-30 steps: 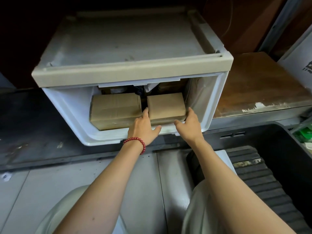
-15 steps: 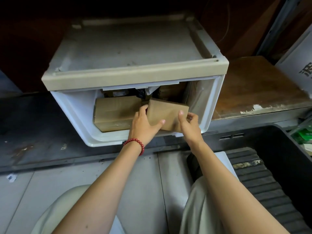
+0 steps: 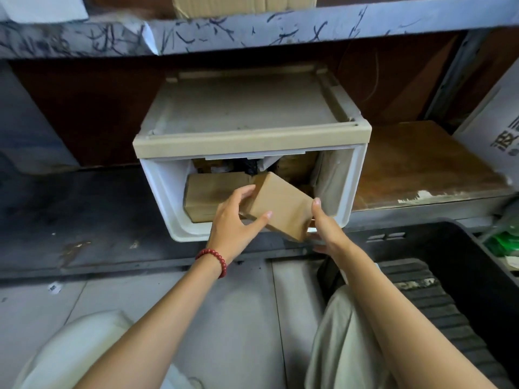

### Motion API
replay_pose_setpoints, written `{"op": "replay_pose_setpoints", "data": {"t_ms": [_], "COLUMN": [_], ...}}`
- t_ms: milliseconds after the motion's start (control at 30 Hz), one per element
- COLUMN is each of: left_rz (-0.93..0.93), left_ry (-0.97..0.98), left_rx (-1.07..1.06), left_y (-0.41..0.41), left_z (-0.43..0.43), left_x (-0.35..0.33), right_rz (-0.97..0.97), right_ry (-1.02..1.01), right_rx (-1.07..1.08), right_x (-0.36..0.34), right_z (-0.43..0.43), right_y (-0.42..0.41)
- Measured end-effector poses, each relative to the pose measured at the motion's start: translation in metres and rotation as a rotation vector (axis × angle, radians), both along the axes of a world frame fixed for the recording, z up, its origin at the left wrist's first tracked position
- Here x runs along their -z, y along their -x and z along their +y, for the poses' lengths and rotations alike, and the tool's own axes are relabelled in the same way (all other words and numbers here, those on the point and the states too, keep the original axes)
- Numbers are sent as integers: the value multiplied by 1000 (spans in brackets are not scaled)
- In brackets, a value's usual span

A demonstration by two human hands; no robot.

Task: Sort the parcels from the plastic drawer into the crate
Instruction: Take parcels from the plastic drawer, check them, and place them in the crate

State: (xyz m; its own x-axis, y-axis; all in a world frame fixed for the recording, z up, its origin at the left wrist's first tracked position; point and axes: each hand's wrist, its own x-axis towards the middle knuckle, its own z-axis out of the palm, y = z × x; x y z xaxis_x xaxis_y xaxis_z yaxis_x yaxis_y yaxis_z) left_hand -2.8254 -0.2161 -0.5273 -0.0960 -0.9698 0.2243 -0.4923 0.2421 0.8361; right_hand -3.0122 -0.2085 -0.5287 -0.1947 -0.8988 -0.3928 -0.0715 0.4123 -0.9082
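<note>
— What takes up most of the view?

— The white plastic drawer (image 3: 252, 143) with a beige top band, sitting on a low shelf. Its front is open towards the person. To the near right stands a black crate (image 3: 455, 248) with a ribbed floor.

— What is inside the drawer?

— A large parcel (image 3: 207, 195) lies flat on the left side. It is a plain brown carton. Behind it there are dark and pale shapes, too dim to make out.

— And the one being handled?

— A smaller parcel (image 3: 283, 206), also a plain brown carton. The face on show is smooth and has no label. It sits tilted at the drawer mouth, far corner high and near right corner low, hanging out over the front lip. It overlaps the large parcel's right end; I cannot tell whether they touch.

— How is it held?

— The left hand (image 3: 236, 220) grips its left edge, fingers curled over the far side and thumb laid on the top face. The right hand (image 3: 327, 228) holds the right edge with the thumb upright against it and the fingers tucked under the low corner.

— Anything else?

— A red bead bracelet (image 3: 216, 259) on the left wrist.
</note>
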Motion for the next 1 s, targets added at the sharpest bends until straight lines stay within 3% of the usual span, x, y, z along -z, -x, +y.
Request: {"op": "replay_pose_setpoints", "data": {"t_ms": [167, 333, 500, 700, 833, 1000], "left_rz": [-9, 151, 259, 284, 251, 206], "left_ry": [18, -109, -235, -270, -257, -199], "left_rx": [-15, -134, -207, -85, -47, -57], "left_y": [-3, -12, -28, -19, -13, -10], "left_z": [9, 8, 1, 8, 10, 5], "left_x": [-11, -20, -23, -24, -21, -19], "right_rz": [-12, -27, -139, -346, -270, -10], "right_ry": [38, 136, 182, 195, 121, 69], "right_rx": [-31, -79, -103, -47, -74, -71], "right_x": [-10, -15, -19, -17, -11, -4], "right_z": [12, 22, 30, 27, 21, 21], "right_y": [-4, -2, 1, 8, 11, 10]}}
